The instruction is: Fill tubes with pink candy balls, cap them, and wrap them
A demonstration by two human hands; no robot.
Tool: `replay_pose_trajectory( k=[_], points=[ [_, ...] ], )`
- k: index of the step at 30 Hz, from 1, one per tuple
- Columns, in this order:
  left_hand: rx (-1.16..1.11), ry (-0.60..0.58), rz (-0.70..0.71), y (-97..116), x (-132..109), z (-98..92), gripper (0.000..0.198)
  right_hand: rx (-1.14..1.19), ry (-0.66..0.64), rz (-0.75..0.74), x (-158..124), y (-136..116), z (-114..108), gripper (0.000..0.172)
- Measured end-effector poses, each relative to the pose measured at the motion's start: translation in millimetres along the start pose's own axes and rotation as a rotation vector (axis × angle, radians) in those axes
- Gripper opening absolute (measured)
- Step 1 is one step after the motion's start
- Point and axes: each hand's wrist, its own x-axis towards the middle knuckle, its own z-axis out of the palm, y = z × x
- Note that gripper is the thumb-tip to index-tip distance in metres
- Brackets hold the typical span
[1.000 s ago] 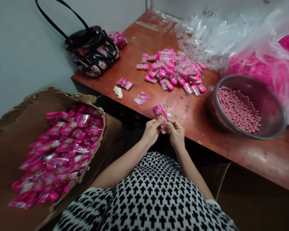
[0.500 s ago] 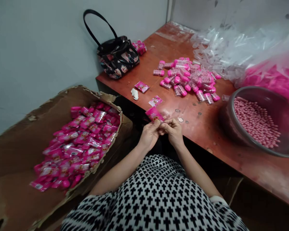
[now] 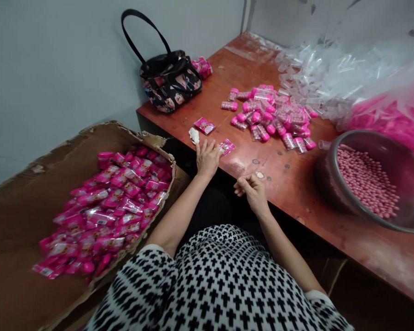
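My left hand point(image 3: 208, 158) is at the table's front edge with its fingers spread. Its fingertips lie beside a small pink printed packet point(image 3: 227, 147), perhaps touching it. A second pink packet point(image 3: 204, 125) and a crumpled white scrap point(image 3: 193, 135) lie just beyond. My right hand point(image 3: 251, 188) hovers at the edge, thumb and fingers curled together; whatever they hold, if anything, is hidden. To the left, a torn cardboard box point(image 3: 37, 170) holds a heap of shiny pink packets point(image 3: 113, 197).
Pink-capped clear tubes of beads point(image 3: 272, 115) are piled on the reddish table point(image 3: 283, 184). A grey bowl point(image 3: 326, 184) of pink beads point(image 3: 365, 179) stands right. Behind are clear empty tubes point(image 3: 317, 78) and a bag of pink pieces point(image 3: 389, 115). A floral handbag point(image 3: 172, 87) sits back left.
The pink packet that both hands held is out of my fingers and no longer visible. My left hand has moved forward and left, opening; my right hand stays near the edge, curled.
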Motion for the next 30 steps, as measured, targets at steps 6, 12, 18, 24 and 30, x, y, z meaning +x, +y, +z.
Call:
replay_pose_trajectory(
  k=[6, 12, 18, 24, 30],
  points=[
    [0.015, 0.100, 0.054, -1, -4, 9.2, 0.019, -0.060, 0.104, -0.058, 38, 0, 0, 0.026],
    [-0.375, 0.114, -0.031, 28, -34, -1.9, 0.023, 0.000, 0.057, -0.047, 85, 2, 9, 0.048],
    [-0.973, -0.178, -0.563, 38, -53, -31.2, 0.040, -0.174, -0.407, 0.009, 97, -23, 5, 0.050],
    [-1.103, -0.255, -0.747, 28, -61, -40.9, 0.029, -0.564, -0.655, 0.006, 104, -41, 18, 0.038],
    [-1.179, -0.175, -0.952, 30, -66, -36.2, 0.017, -0.949, -0.015, -0.184, 123, -42, -20, 0.026]
  ],
)
